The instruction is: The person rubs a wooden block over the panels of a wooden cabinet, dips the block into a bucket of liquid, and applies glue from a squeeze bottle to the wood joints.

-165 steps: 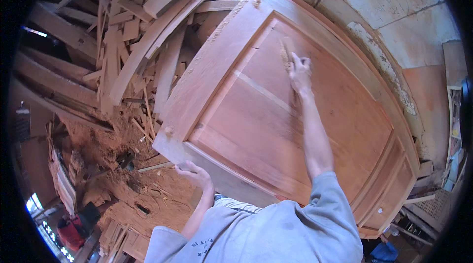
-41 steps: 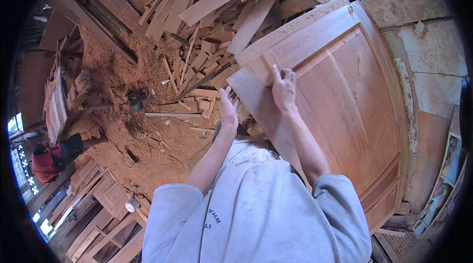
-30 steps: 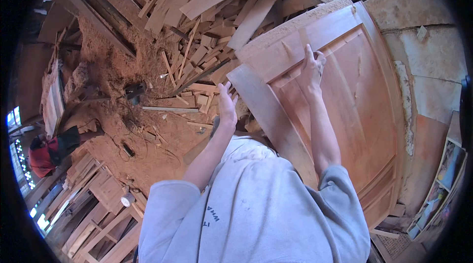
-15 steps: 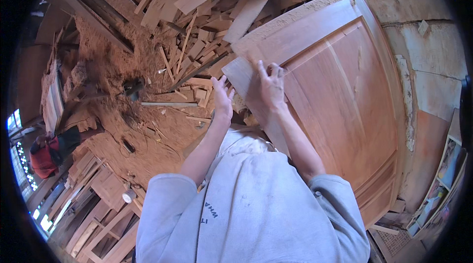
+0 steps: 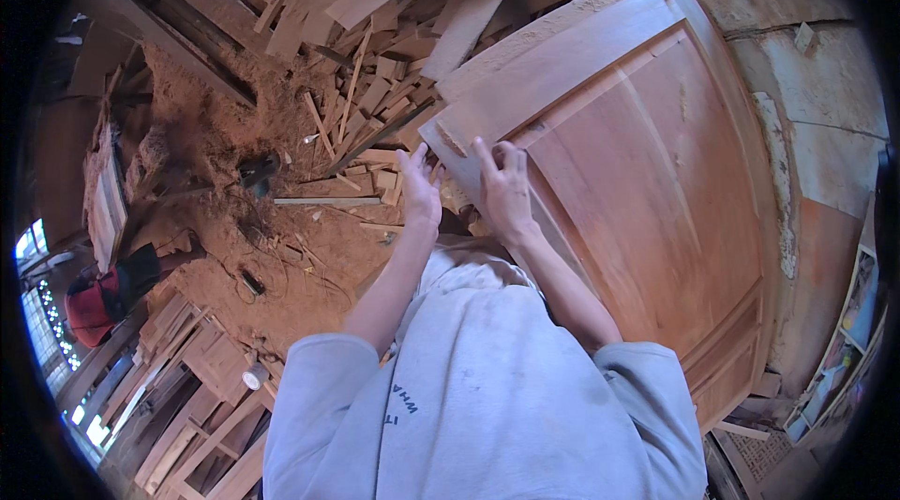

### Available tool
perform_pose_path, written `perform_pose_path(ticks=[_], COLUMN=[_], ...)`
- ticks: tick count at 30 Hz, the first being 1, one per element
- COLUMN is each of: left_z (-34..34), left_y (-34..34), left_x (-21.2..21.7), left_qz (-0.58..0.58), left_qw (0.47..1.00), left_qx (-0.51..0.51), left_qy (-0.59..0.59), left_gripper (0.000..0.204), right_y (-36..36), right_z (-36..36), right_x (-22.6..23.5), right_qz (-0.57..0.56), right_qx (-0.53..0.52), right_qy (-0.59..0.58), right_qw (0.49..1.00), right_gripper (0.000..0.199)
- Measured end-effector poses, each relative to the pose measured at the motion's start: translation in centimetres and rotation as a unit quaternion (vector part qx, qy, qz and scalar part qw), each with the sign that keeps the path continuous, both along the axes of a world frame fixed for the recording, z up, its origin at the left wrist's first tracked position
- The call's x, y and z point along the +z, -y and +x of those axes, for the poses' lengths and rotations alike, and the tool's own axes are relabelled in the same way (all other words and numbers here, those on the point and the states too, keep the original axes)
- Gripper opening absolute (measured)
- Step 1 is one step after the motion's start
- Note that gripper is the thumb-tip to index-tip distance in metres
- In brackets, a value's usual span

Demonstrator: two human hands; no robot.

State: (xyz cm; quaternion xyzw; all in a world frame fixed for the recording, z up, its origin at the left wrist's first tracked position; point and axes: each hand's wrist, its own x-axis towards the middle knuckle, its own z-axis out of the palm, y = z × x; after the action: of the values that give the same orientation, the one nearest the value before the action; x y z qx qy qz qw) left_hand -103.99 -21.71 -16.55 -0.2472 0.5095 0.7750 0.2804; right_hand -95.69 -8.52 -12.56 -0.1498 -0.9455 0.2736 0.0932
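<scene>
A large reddish-brown panelled wooden door [image 5: 647,181] lies at a slant to my right, its near-left edge running in front of me. My right hand [image 5: 507,195] is at that edge, one finger stretched forward and the others bent at the frame. Beside the door's left corner is my left hand [image 5: 421,193], fingers apart and palm turned towards the edge. Whether its fingertips touch the wood I cannot tell. A narrow greyish edge strip [image 5: 461,170] shows between the hands.
Offcuts [image 5: 384,78] pile up beyond the door. Sawdust [image 5: 300,266] covers the floor to the left, where a thin light strip [image 5: 328,201] lies. Wooden frames [image 5: 202,425] lean at lower left, near a person in red [image 5: 89,308]. A pale wall [image 5: 825,97] stands at right.
My right hand has drawn back slightly towards me and left. The door's face reaches nearer my hands, and less of the greyish strip shows. My left hand stays nearly in place.
</scene>
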Motion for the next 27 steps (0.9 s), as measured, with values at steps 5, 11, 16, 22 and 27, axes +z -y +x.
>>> perform_pose_path(ticks=[5,11,16,22,27], left_z=[-0.2,0.2,0.1,0.3,-0.1], left_y=[0.7,0.5,0.6,0.8,0.4], left_x=[-0.5,-0.7,-0.8,-1.0,-1.0], left_qz=[0.058,0.085,0.078,0.084,0.083], left_qw=[0.997,0.991,0.995,0.995,0.994], left_qx=[0.045,0.083,0.058,0.056,0.056], left_qy=[0.034,0.054,0.036,0.024,0.043], left_gripper=[0.085,0.088,0.088,0.087,0.085], right_y=[3.7,1.4,-2.4,-6.6,-9.5], right_z=[0.1,-0.5,-0.6,-2.9,-3.9], right_x=[-2.7,-2.5,-2.4,0.1,-3.1], right_qz=[0.051,0.124,0.132,0.072,0.150], right_qx=[0.102,0.039,-0.020,-0.060,-0.080], right_qy=[0.013,0.010,0.038,-0.018,0.013], right_qw=[0.993,0.991,0.990,0.995,0.985], right_gripper=[0.056,0.054,0.051,0.050,0.050])
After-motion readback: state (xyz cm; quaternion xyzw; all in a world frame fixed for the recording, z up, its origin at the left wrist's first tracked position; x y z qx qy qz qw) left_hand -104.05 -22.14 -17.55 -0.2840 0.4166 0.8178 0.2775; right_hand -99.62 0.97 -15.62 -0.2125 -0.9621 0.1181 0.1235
